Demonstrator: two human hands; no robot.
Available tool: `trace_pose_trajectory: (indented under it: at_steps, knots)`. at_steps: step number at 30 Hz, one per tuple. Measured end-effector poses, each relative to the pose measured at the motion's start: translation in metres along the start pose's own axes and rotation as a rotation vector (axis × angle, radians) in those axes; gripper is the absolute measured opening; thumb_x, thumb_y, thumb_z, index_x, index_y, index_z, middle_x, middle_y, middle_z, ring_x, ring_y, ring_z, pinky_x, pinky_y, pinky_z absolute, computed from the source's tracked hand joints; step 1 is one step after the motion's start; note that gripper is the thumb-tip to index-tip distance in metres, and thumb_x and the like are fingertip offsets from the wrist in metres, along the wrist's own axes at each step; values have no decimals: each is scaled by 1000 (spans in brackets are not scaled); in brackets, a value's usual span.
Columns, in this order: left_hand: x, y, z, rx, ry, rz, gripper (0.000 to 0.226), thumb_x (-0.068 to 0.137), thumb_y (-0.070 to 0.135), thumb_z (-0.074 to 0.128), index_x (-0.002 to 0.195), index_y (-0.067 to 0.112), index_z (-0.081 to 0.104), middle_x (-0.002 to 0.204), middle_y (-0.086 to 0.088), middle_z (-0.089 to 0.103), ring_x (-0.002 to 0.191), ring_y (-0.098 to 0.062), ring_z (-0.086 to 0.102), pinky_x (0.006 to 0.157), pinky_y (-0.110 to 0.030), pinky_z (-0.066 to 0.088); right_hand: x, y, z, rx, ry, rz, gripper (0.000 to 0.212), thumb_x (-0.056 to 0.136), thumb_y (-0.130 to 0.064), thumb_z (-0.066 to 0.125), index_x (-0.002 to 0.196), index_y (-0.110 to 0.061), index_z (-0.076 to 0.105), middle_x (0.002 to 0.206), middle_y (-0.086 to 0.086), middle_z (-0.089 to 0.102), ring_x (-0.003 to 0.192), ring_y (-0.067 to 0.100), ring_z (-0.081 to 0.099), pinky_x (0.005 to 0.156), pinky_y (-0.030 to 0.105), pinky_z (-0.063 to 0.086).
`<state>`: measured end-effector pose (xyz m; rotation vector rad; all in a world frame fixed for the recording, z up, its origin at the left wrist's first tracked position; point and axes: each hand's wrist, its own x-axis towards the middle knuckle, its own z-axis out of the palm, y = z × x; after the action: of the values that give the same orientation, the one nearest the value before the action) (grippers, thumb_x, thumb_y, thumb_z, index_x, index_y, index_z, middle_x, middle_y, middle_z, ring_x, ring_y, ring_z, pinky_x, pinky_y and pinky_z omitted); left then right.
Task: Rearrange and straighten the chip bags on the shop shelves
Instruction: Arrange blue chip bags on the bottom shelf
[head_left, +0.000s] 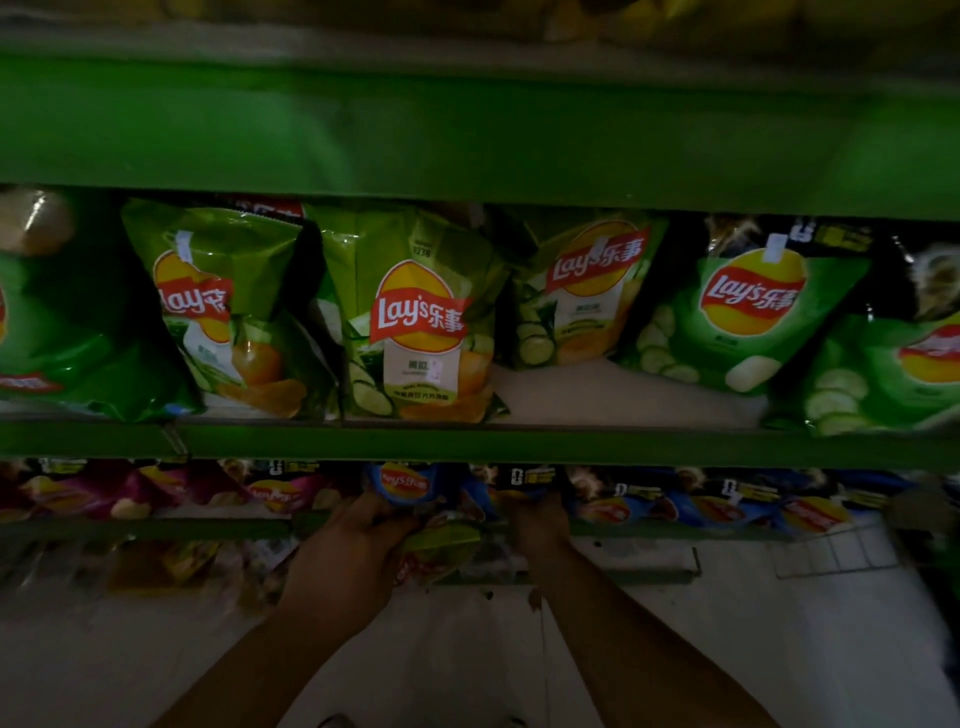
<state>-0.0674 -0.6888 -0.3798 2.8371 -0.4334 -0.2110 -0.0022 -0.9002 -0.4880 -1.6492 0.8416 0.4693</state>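
Green Lay's chip bags stand in a row on the middle shelf (467, 441); one upright green bag (415, 322) is at the centre, with a bare gap of shelf (623, 395) to its right. On the lower shelf, my left hand (363, 525) grips the bottom of a blue Lay's bag (405, 483). A green bag (441, 545) lies just below that hand, touching it. My right hand (537, 519) reaches in among the blue and black bags (524, 480) beside it; its fingers are hidden in the dark.
Purple bags (104, 493) fill the lower shelf's left side, blue bags (727, 504) its right. A wire rack (841, 551) sticks out at lower right. Pale floor (467, 649) lies below. A broad green shelf front (467, 135) spans the top.
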Motion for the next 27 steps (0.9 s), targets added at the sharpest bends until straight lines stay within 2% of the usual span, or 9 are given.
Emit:
trace_pose_trajectory:
  at_steps: [3, 5, 7, 10, 14, 19, 22, 24, 27]
  knots:
    - [8, 14, -3, -31, 9, 42, 52, 57, 11, 91, 106, 21, 76, 95, -11, 68, 75, -36, 68, 43, -38, 57, -24, -17, -13, 240, -82, -70, 70, 97, -8, 61, 154, -7, 21, 156, 15, 34, 136, 36, 41, 106, 41, 41]
    - [12, 23, -4, -58, 10, 79, 49, 63, 11, 87, 110, 20, 74, 96, -13, 66, 79, -37, 67, 47, -41, 58, -49, -20, -27, 227, -109, -99, 55, 97, -13, 60, 147, -10, 38, 142, 16, 51, 117, 37, 58, 83, 38, 56]
    - [16, 35, -9, -70, 18, 115, 49, 62, 12, 87, 108, 20, 75, 92, -12, 64, 78, -35, 67, 46, -40, 57, -75, -18, -42, 211, -156, -126, 28, 98, -25, 57, 126, -22, 60, 122, 11, 63, 98, 25, 67, 64, 30, 58]
    - [20, 55, -22, -82, 47, 160, 48, 59, 16, 88, 105, 21, 75, 88, -9, 62, 73, -32, 67, 45, -36, 56, -106, -15, -70, 161, -252, -250, 18, 98, -39, 54, 113, -38, 64, 124, -5, 64, 100, 3, 67, 77, 22, 57]
    - [25, 76, -38, -123, 119, 212, 43, 73, 20, 78, 116, 19, 71, 99, -8, 61, 87, -31, 65, 62, -35, 56, -144, -23, -111, 138, -393, -372, 49, 76, -73, 59, 121, -54, 60, 129, -26, 56, 111, -10, 59, 89, 17, 51]
    - [32, 98, -59, -251, 210, 246, 46, 87, 29, 66, 131, 17, 59, 118, -8, 54, 95, -27, 62, 71, -34, 54, -162, -38, -131, 21, -254, -589, 48, 86, -26, 75, 132, -24, 58, 126, -5, 68, 116, 11, 63, 96, 32, 53]
    - [31, 102, -73, -359, 269, 239, 63, 83, 45, 61, 138, 18, 49, 130, -9, 48, 100, -22, 60, 74, -34, 56, -171, -58, -141, 59, -124, -629, 20, 93, -19, 67, 110, -29, 67, 104, -11, 75, 95, 3, 70, 73, 18, 54]
    - [32, 100, -82, -424, 302, 214, 74, 80, 55, 60, 144, 24, 39, 138, -4, 42, 107, -11, 50, 80, -31, 51, -176, -71, -146, 97, -63, -633, 17, 95, -16, 63, 101, -31, 67, 94, -17, 75, 87, -2, 70, 67, 13, 52]
    - [33, 92, -92, -479, 313, 215, 84, 81, 63, 61, 149, 27, 28, 144, -4, 40, 112, -8, 42, 88, -30, 45, -182, -93, -151, 238, -22, -624, 14, 96, -15, 61, 100, -27, 69, 98, -8, 77, 92, 11, 72, 74, 29, 60]
